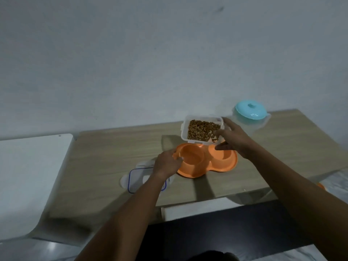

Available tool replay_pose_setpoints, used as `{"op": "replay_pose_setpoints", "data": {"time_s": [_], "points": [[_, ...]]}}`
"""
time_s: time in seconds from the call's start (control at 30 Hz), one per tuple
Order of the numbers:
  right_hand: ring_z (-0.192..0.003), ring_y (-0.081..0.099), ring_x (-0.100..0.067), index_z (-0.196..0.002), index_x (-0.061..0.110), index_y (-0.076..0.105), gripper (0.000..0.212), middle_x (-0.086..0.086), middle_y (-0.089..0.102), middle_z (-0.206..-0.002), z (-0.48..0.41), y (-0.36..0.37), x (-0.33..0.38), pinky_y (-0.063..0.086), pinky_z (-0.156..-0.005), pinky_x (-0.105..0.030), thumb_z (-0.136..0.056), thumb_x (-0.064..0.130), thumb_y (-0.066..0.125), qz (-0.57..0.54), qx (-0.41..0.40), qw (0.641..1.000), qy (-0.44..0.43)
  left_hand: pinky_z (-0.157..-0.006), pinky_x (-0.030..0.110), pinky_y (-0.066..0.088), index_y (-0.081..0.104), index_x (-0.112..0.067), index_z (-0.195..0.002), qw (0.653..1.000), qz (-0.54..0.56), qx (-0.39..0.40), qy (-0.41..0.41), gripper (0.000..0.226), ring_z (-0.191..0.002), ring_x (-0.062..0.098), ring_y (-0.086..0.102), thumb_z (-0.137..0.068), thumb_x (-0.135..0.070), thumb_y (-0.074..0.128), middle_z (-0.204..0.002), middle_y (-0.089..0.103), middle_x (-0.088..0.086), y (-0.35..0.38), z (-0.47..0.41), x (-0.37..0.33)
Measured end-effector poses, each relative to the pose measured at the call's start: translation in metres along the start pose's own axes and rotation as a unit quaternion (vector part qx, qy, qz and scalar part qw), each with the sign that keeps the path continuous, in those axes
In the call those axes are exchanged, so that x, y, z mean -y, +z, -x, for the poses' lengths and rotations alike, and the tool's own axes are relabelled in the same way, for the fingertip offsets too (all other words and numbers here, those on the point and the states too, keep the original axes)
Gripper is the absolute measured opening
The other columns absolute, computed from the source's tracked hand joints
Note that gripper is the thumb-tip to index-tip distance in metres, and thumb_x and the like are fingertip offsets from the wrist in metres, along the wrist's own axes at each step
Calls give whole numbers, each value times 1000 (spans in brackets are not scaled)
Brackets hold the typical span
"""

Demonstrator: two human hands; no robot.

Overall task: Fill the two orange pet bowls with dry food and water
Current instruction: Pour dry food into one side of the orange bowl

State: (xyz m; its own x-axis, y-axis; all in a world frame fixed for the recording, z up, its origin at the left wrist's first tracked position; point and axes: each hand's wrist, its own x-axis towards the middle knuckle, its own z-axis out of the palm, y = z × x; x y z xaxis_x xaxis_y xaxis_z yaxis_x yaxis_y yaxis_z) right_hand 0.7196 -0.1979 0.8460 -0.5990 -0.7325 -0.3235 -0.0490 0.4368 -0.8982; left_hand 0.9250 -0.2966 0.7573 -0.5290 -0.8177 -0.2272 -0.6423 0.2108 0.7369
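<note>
Left hand point(166, 162) grips rim of empty orange bowls point(207, 166); right hand point(233, 140) holds tilted tub point(183, 133) of kibble point(201, 129).

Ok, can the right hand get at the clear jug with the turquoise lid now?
Likely not yet: the right hand grips the clear plastic box of brown kibble. The turquoise-lidded jug stands just beyond it on the wooden table, nothing between.

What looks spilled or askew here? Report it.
Nothing stands out. No spill on the table; right hand holds the food container over the orange bowls, left hand grips their rim.
</note>
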Motion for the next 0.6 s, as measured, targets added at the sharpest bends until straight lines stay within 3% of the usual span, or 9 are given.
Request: {"op": "replay_pose_setpoints", "data": {"time_s": [0.1, 0.3, 0.43, 0.6], "points": [[-85, 75, -33, -147, 38, 45, 66, -12, 60, -133, 7, -23, -8, 64, -63, -38, -91, 14, 71, 38, -10, 999, -36, -90, 37, 51, 66, -18, -122, 997, -30, -24, -67, 41, -111, 32, 62, -89, -37, 54, -120, 68, 10, 17, -6, -8], [-83, 77, -30, -140, 45, 55, 60, -14, 72, -102, 10, -51, -18, 66, -68, -44, -89, 20, 75, 88, 4, 992, -92, -85, 37, 54, 74, -13, -105, 989, -6, -86, -118, 30, -102, 38, 65, -86, -24, 53, -105, 72, 17, 34, -16, -12], [-82, 77, -29, -144, 40, 52, 64, -10, 73, -100, 7, -57, -24, 66, -69, -44, -89, 20, 76, 103, 16, 990, -91, -89, 38, 54, 75, -23, -110, 987, 29, -74, -140, 32, -103, 34, 66, -82, -26, 59, -107, 73, 11, 34, -21, -12], [-73, 76, -26, -145, 39, 52, 66, -7, 68, -113, 6, -51, -23, 65, -66, -45, -86, 27, 79, 185, -13, 971, -148, -82, 38, 58, 76, -23, -108, 980, 56, -89, -170, 31, -94, 34, 69, -80, -22, 64, -103, 75, 10, 32, -24, -18]]}}
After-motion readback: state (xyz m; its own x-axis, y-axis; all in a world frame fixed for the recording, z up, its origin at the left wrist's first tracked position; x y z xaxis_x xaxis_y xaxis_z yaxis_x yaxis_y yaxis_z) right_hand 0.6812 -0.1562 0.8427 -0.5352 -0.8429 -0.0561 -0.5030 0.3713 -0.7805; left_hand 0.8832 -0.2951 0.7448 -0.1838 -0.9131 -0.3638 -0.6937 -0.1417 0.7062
